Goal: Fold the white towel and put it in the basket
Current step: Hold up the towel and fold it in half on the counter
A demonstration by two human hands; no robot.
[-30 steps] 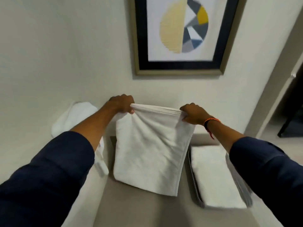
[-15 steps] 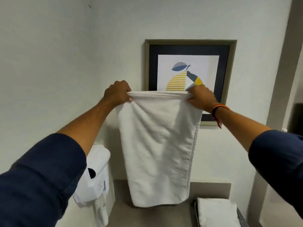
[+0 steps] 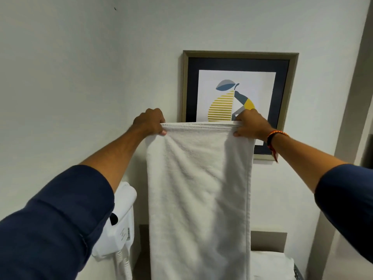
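The white towel [image 3: 198,199] hangs straight down in front of me as a long doubled strip, and its lower end runs out of the bottom of the view. My left hand [image 3: 150,122] pinches its top left corner. My right hand [image 3: 250,125], with a red and orange wrist band, pinches the top right corner. Both arms are stretched forward at about picture height. At the bottom right only a dark edge of the basket [image 3: 296,270] shows, with a folded white towel [image 3: 268,265] lying in it.
A framed pear picture [image 3: 238,85] hangs on the wall behind the towel. A white wall-mounted hair dryer [image 3: 119,225] with a coiled cord is at the lower left. A beige counter backsplash [image 3: 268,240] runs behind the basket. A door frame [image 3: 351,110] rises at the right.
Both hands have lifted the towel from low over the counter up to picture height, so it now hangs at full length. My view has tilted upward, and most of the basket has left it.
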